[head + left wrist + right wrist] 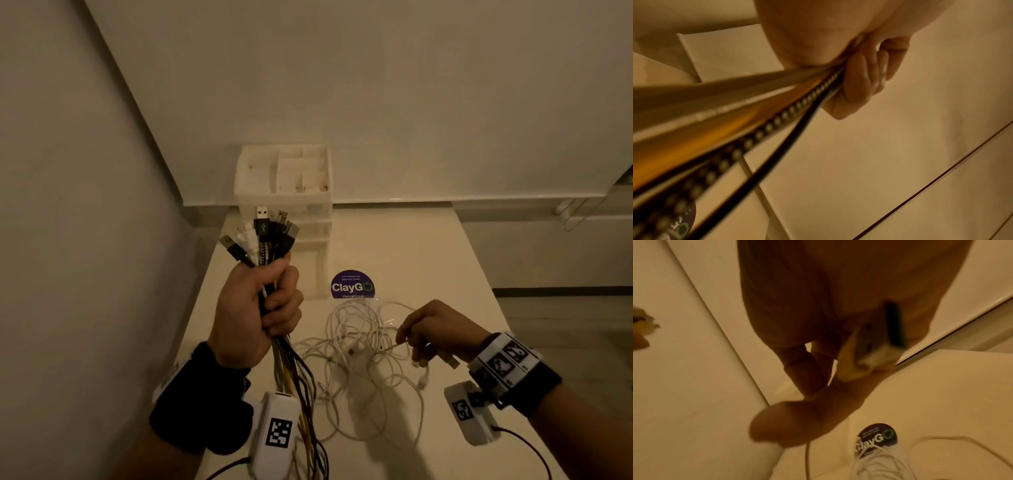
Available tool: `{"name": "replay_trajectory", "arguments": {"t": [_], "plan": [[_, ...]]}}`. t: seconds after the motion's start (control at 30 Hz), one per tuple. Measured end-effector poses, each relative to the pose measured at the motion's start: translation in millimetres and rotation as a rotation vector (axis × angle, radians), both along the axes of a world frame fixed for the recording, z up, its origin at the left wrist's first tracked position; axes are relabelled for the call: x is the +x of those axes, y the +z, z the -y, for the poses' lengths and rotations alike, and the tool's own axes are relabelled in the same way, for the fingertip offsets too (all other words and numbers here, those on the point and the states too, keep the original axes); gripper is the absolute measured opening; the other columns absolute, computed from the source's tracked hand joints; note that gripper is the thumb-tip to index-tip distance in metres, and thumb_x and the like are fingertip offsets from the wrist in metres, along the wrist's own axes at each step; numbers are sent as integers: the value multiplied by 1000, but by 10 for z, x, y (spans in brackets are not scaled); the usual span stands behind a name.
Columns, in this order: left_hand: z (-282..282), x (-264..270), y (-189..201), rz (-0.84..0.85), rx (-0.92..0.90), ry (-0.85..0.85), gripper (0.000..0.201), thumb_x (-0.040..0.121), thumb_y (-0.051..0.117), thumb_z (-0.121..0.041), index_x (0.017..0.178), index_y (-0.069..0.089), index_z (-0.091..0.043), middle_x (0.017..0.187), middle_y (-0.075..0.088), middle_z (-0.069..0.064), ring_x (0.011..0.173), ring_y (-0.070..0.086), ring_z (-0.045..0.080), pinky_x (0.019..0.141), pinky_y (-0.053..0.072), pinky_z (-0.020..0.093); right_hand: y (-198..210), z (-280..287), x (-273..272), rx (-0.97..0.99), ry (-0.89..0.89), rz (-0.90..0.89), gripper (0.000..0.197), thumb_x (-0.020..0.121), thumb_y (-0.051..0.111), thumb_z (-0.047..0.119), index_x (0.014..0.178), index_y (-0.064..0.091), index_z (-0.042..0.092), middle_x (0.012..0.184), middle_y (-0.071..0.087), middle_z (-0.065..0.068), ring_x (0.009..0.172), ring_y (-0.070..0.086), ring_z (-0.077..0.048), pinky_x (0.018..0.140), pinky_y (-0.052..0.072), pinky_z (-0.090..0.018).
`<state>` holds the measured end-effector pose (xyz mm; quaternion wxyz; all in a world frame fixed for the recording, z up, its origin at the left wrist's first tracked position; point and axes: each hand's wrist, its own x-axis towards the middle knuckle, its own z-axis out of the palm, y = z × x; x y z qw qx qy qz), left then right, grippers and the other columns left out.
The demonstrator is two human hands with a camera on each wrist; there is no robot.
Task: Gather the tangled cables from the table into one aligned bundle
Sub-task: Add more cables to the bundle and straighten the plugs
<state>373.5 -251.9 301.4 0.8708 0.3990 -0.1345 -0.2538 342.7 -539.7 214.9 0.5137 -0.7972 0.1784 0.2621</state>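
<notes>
My left hand [263, 308] is raised above the table's left side and grips a bundle of cables [263, 236], black, white and yellow, with their USB plugs sticking up together. Their lower lengths [760, 116] hang past my wrist. A tangle of white cables [359, 356] lies on the table in the middle. My right hand [428, 332] hovers at the tangle's right edge and pinches a white cable, whose USB plug [877, 344] lies in its palm. The plug's metal end [452, 361] pokes out by the wrist.
A white plastic drawer organiser [284, 212] stands at the back of the white table [445, 274], against the wall. A round purple ClayGo sticker [352, 286] is stuck just behind the tangle. The table's right edge drops to the floor.
</notes>
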Motion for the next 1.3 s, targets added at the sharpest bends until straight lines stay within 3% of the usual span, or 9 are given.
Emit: {"name": "replay_trajectory", "arguments": {"t": [0.17,0.4,0.53,0.67,0.83,0.93,1.07,1.13,1.3], "plan": [[-31,18,-24,-3,12,20,24,85,52,-22,69,36,-14,49,27,-2,34,20,6,37,11,20,156,-156,-57,203,-62,-78,29,82,40,-16,86,69,-15,71,60,-26,67,61,-38,60,57,-39],[-94,63,-55,-6,-10,-5,25,81,55,-24,70,35,-14,49,26,-2,34,18,7,39,8,21,104,-426,-193,385,-33,-153,38,83,33,-23,91,69,-15,73,62,-23,55,58,-25,52,51,-33],[-102,68,-83,2,-12,-10,27,81,55,-24,69,33,-15,50,25,-2,34,18,7,39,8,21,-3,-536,-318,566,-41,15,40,68,49,-22,98,71,-8,89,66,-23,77,63,-27,65,53,-33],[-80,57,-121,6,11,-9,34,82,54,-24,70,24,-15,51,22,0,34,17,7,39,9,21,-13,-698,-377,413,-71,363,25,72,73,-13,86,78,8,85,69,-18,85,64,-27,79,54,-36],[-37,34,-155,4,80,28,34,87,47,-20,69,20,-12,54,16,3,35,17,7,39,9,20,141,-1046,-429,312,-164,670,11,87,66,4,81,72,10,85,70,-12,76,63,-19,69,51,-30],[-32,36,-147,15,95,44,28,81,57,-21,66,34,-14,53,20,0,35,18,7,39,10,19,378,-1257,-464,460,-224,701,13,93,59,18,90,68,9,79,67,-17,71,61,-35,65,51,-38],[47,-12,-133,165,231,63,24,80,64,-26,69,45,-16,53,21,2,39,15,14,41,13,23,709,-1483,-486,321,-210,854,15,88,57,25,86,69,14,65,65,-7,55,58,-15,56,49,-28],[106,-52,-138,245,307,75,28,83,64,-31,69,47,-14,50,26,0,39,19,16,41,19,24,780,-1542,-466,264,-214,930,11,91,58,14,85,67,13,65,68,3,55,61,-6,55,48,-21],[285,-97,-144,221,406,118,29,82,68,-37,71,56,-14,55,42,3,48,39,21,47,36,26,755,-1508,-416,100,-153,942,11,94,58,12,93,69,15,70,69,6,64,68,-11,59,48,-17]]}}
